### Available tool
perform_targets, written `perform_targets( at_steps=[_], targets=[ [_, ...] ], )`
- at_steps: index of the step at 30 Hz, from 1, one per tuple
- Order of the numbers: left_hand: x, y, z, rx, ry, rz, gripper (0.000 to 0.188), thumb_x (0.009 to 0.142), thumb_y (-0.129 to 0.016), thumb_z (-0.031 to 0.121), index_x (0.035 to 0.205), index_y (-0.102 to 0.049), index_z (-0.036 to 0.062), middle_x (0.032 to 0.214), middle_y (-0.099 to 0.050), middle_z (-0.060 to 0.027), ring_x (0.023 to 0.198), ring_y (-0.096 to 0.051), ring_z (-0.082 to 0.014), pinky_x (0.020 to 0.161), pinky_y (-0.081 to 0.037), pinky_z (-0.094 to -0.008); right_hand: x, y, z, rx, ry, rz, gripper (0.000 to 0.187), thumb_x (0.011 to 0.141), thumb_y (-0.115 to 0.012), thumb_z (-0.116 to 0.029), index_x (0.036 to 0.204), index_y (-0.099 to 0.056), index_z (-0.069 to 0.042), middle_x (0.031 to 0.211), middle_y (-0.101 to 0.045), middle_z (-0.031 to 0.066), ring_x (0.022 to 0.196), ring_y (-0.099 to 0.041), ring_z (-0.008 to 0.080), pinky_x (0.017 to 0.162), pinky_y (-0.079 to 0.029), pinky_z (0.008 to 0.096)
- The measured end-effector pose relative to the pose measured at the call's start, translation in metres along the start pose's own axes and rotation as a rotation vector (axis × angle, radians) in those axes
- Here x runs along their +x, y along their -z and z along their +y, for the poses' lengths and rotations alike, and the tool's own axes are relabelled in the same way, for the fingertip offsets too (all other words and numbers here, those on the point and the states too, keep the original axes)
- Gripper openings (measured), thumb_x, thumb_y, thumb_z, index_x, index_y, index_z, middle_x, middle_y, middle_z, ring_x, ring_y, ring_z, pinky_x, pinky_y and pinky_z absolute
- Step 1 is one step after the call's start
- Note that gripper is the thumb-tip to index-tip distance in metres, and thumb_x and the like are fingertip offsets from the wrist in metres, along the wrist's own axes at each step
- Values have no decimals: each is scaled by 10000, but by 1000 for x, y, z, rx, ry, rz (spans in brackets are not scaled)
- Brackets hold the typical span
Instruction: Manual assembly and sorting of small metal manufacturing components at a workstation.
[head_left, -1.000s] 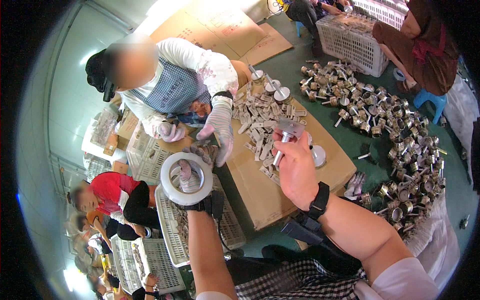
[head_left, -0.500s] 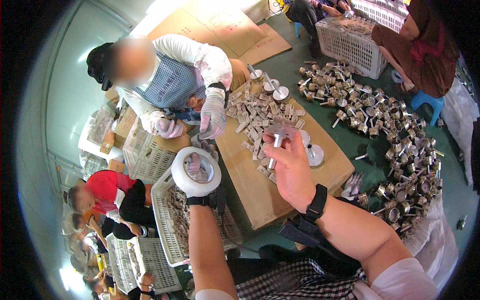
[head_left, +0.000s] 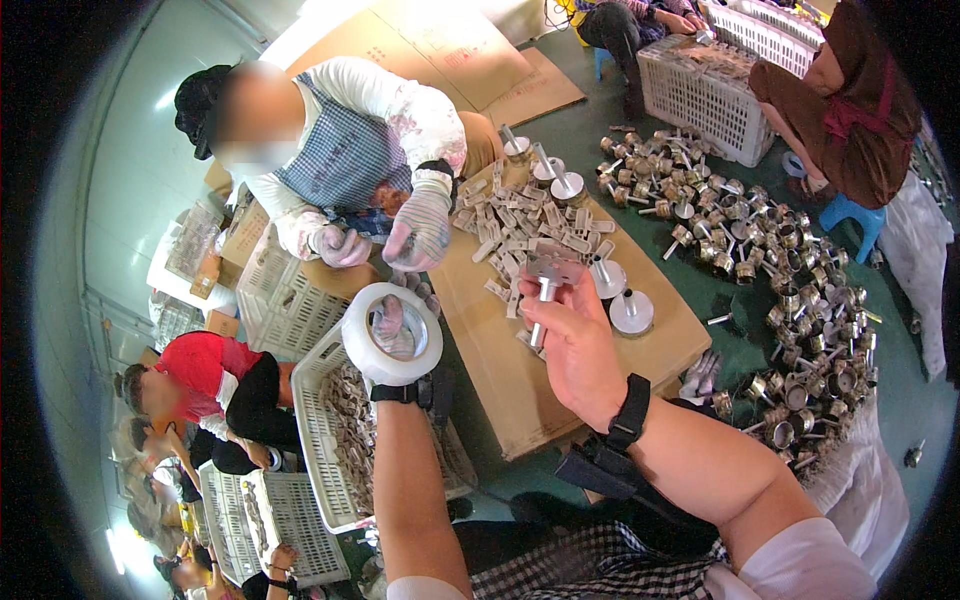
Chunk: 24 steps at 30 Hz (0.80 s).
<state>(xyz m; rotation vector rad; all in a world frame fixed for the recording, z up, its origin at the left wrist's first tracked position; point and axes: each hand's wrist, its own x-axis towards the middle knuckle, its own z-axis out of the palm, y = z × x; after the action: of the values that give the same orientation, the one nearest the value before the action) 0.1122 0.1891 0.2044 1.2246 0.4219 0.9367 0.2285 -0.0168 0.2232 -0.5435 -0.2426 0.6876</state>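
Right now, the person's bare right hand [head_left: 578, 345] is closed around a metal piece [head_left: 545, 290] with a flat plate on top and a rod below. The metal piece is up over the desk [head_left: 540, 410]. The left hand [head_left: 392, 325], in a glove, is left of the desk. It shows through the hole of a big roll of tape [head_left: 358, 340], but one cannot tell how tightly its fingers hold on. Grey metal clips [head_left: 510, 230] lie in a heap on the desk, and round metal discs [head_left: 632, 322] with rods stand on it, near the right hand. If the right fingers get loose, the metal piece could slip and drop onto the desk. If the right hand swings outward, it could knock over the discs, because they are so close. The roll of tape could fall beside the desk if the left arm tips down.
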Motion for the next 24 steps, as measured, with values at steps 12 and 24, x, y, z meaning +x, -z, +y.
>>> perform_targets(
  at_steps=[12,24],
  targets=[
    [26,13,-22,-120,183,50,210,840,-659,96,1019,-560,49,942,-608,-87,837,-602,-234,739,-541,-418,3,4,-2,-57,31,-25,424,740,-660,-6,1109,-468,-86,976,-542,20,930,-505,125,858,-384,271],
    [-131,48,-42,133,411,-97,210,865,-615,157,1038,-586,42,983,-628,-92,906,-611,-246,825,-501,-408,-11,3,-9,-92,-8,-78,379,759,-653,-2,1094,-491,-77,946,-571,18,847,-533,110,763,-422,255]
  ],
)
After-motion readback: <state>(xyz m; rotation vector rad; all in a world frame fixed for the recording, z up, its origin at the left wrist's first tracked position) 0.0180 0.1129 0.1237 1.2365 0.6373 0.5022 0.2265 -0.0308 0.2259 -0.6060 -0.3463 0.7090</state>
